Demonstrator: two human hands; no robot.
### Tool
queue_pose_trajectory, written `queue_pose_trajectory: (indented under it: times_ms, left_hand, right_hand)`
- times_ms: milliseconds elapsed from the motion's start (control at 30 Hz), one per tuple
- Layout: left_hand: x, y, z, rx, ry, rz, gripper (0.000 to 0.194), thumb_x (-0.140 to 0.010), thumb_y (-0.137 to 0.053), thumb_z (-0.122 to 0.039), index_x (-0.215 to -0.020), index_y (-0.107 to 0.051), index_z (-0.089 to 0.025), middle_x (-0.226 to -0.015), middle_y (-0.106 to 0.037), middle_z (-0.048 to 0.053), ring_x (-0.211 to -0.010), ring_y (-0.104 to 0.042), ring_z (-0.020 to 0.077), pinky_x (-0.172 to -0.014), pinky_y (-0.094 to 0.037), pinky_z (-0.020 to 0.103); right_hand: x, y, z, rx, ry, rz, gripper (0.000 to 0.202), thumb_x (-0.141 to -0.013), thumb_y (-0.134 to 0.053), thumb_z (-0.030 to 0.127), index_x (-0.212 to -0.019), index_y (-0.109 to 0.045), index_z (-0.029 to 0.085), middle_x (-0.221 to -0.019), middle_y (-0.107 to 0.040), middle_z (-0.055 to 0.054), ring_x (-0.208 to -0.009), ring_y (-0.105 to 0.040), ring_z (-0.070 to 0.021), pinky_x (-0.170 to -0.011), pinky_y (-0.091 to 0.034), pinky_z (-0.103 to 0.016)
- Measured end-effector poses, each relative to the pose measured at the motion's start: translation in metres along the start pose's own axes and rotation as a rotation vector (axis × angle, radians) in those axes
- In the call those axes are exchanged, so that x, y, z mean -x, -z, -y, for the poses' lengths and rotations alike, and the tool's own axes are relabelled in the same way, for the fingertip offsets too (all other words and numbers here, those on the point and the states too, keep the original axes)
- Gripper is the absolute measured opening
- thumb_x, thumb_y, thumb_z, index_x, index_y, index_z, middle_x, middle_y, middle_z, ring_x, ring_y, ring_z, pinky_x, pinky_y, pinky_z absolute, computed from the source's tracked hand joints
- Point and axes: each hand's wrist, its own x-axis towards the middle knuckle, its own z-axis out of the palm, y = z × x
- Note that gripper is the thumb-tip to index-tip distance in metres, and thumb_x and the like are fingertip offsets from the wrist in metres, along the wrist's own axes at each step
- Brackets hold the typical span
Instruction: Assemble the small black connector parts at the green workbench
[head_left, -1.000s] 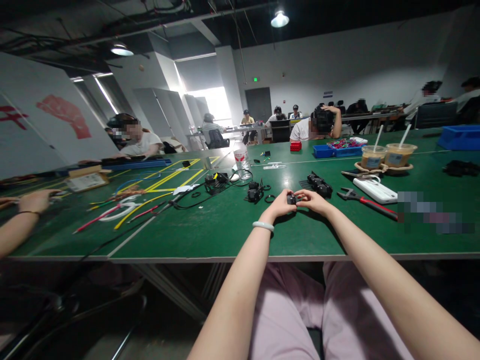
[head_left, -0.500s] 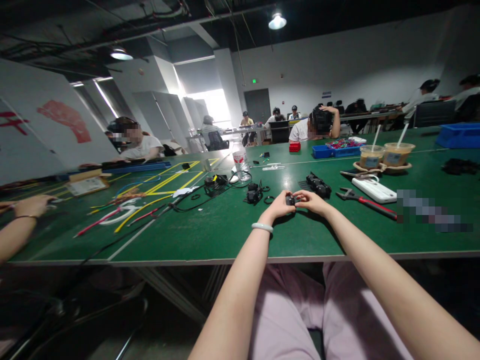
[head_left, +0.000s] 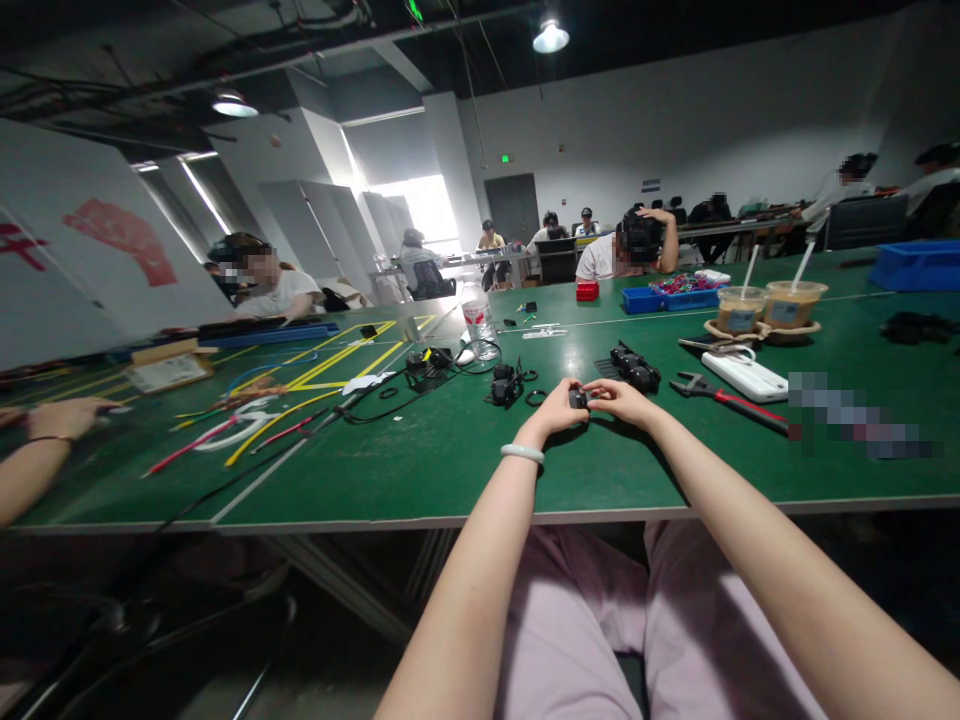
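Okay, bench (head_left: 427, 452) has open room at near left, out to its edge; red-handled tool (head_left: 739, 405) bounds the right. I have left hand (head_left: 555, 410) and right hand (head_left: 625, 402) together, black assembly (head_left: 634, 368) just beyond the right, black ring (head_left: 536, 398) just beside the left. Small black part (head_left: 577, 398) sits pinched in the left; right is at its side, can't tell if gripping. Looks like fine two-handed work; next move probably calls for a steady left.
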Motion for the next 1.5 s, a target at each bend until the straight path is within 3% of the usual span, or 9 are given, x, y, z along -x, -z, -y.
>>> queue_pose_trajectory:
  times_ms: [267,767,1267,1500]
  left_hand:
    - [0.0002,-0.0001,0.0045,-0.022,-0.040,-0.013,0.053,-0.053,-0.059,-0.017,-0.102,-0.040,-0.013,-0.092,-0.048,0.005,-0.075,-0.046,0.0109,-0.067,-0.039,0.023]
    - [0.0005,-0.0011,0.0045,-0.029,-0.014,-0.023,0.054,-0.053,-0.059,-0.017,-0.103,-0.040,-0.013,-0.091,-0.049,0.004,-0.073,-0.046,0.0105,-0.067,-0.039,0.024]
    - [0.0027,-0.0003,0.0009,-0.026,-0.015,-0.027,0.053,-0.053,-0.058,-0.016,-0.103,-0.041,-0.012,-0.088,-0.049,0.004,-0.071,-0.046,0.0101,-0.067,-0.039,0.024]
    - [0.0010,0.0002,0.0006,-0.007,-0.037,-0.016,0.054,-0.051,-0.061,-0.016,-0.101,-0.042,-0.011,-0.090,-0.050,0.005,-0.075,-0.046,0.0114,-0.069,-0.039,0.025]
  right_hand:
    - [-0.0004,-0.0004,0.0030,0.119,0.013,-0.019,0.035,-0.066,-0.055,0.028,-0.098,-0.056,0.012,-0.087,-0.062,-0.008,-0.077,-0.056,-0.0153,-0.072,-0.043,-0.029]
    - [-0.0003,-0.0013,0.0041,0.264,-0.004,-0.065,0.034,-0.070,-0.051,0.032,-0.096,-0.059,0.011,-0.089,-0.062,-0.010,-0.076,-0.057,-0.0164,-0.074,-0.042,-0.030]
    - [-0.0003,-0.0012,-0.0010,0.058,0.011,-0.042,0.035,-0.068,-0.052,0.029,-0.100,-0.051,0.017,-0.076,-0.055,-0.002,-0.066,-0.051,-0.0108,-0.067,-0.041,-0.027]
    - [0.0003,0.0018,-0.0047,-0.055,0.005,0.041,0.045,-0.057,-0.059,0.019,-0.101,-0.047,0.019,-0.082,-0.050,0.001,-0.061,-0.048,-0.0071,-0.059,-0.040,-0.022]
